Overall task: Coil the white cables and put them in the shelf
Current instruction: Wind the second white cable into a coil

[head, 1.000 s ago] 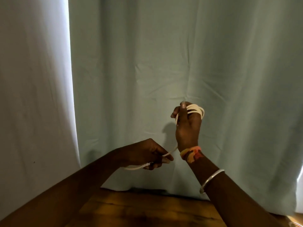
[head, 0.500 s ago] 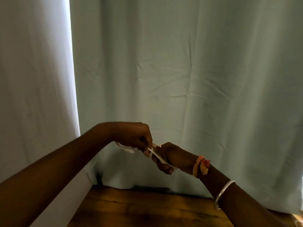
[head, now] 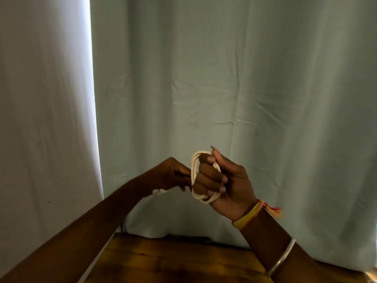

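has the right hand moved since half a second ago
Yes. The right hand, white cable coiled round its fingers, has risen away from the wooden surface toward the curtain crease.

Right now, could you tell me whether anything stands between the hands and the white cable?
Nothing visible does: the white cable is looped round the right hand, and the left hand holds its loose end. No shelf is in view.

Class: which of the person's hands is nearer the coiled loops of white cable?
Right. The loops wrap round the fingers of the right hand; the left hand sits just left of them, holding the cable's loose end.
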